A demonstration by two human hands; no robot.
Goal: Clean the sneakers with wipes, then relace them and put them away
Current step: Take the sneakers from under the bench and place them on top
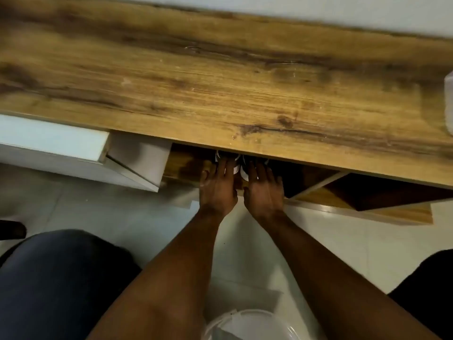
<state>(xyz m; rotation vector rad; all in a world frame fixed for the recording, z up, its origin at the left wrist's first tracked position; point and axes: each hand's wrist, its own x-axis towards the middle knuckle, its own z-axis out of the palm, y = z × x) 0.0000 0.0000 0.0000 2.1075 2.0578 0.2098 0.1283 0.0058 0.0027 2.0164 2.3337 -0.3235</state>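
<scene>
Two white sneakers (239, 168) stand side by side on a wooden shelf (186, 168) under the wooden tabletop (220, 82). Only their heels show; the rest is hidden by the table's front edge. My left hand (217, 187) reaches in with straight fingers that touch the left sneaker's heel. My right hand (263, 190) lies beside it, fingers straight against the right sneaker's heel. Neither hand grips anything.
A white cabinet door (137, 163) stands open at the left of the shelf. A further wooden compartment (367, 195) lies to the right. A white object (449, 104) sits at the table's right edge. A white bin with a plastic liner (252, 325) stands on the tiled floor by my knees.
</scene>
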